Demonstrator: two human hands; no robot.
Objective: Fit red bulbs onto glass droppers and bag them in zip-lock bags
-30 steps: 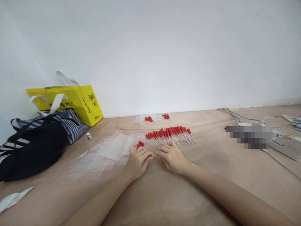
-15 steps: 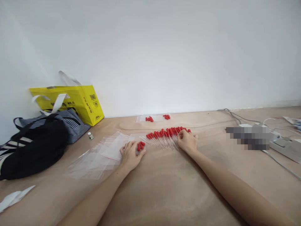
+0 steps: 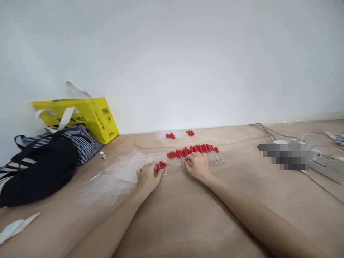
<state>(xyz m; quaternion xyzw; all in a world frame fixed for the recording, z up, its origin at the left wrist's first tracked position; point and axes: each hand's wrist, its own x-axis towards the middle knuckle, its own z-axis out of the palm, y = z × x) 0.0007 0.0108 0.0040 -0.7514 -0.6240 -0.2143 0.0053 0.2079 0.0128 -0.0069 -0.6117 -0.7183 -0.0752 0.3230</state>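
Observation:
Droppers with red rubber bulbs and thin clear tubes lie side by side in a slanting row [image 3: 215, 154] on the wooden table. Over the middle of this row is my right hand [image 3: 198, 165], its fingertips drawn together; whatever they pinch is hidden. To the left, my left hand [image 3: 148, 176] curls round a few red-bulbed droppers [image 3: 162, 165], their bulbs showing between thumb and fingers and their tubes out of sight. Clear zip bags [image 3: 126, 172] with red closing lines are fanned out beside and partly beneath my left hand.
Near the wall lies a clear bag of red-bulbed droppers [image 3: 178, 134]. A small vial [image 3: 103, 156], a black bag [image 3: 45, 165], a striped bag [image 3: 87, 143] and a yellow bag [image 3: 104, 120] stand left. Cables and a power strip [image 3: 328, 166] lie right; white paper [image 3: 17, 227] is front left.
My right hand has moved left from the right end of the dropper row to its middle. The bulbs at my left hand have shifted slightly; that hand stays in place.

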